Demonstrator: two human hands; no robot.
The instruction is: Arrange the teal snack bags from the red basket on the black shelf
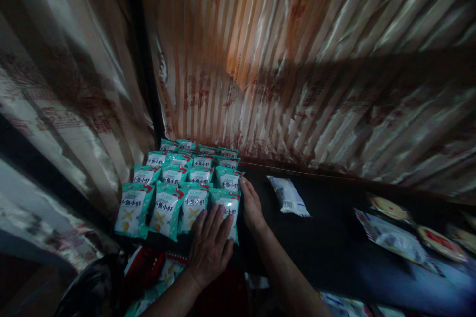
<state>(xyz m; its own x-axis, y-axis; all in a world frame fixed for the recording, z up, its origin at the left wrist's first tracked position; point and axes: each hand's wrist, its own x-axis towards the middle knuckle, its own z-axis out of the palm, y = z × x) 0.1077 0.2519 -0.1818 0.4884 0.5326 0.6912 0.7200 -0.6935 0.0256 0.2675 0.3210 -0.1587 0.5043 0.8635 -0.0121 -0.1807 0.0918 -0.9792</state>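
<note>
Teal-and-white snack bags (pixel 162 210) stand in rows on a black surface (pixel 320 237), leaning back toward the striped wall sheeting. My left hand (pixel 211 242) lies with spread fingers against the front of the rightmost bags in the front row. At the right side of the rows, my right hand (pixel 253 205) is upright, its palm facing the bags and its fingertips beside a bag in the second row. Neither hand is wrapped round a bag.
A white-and-blue packet (pixel 289 197) lies right of my right hand. Farther right are another packet (pixel 394 237) and round packaged items (pixel 442 243). Below the surface's front edge, a red container (pixel 145 267) holds more bags. A dark post (pixel 143 49) rises behind the rows.
</note>
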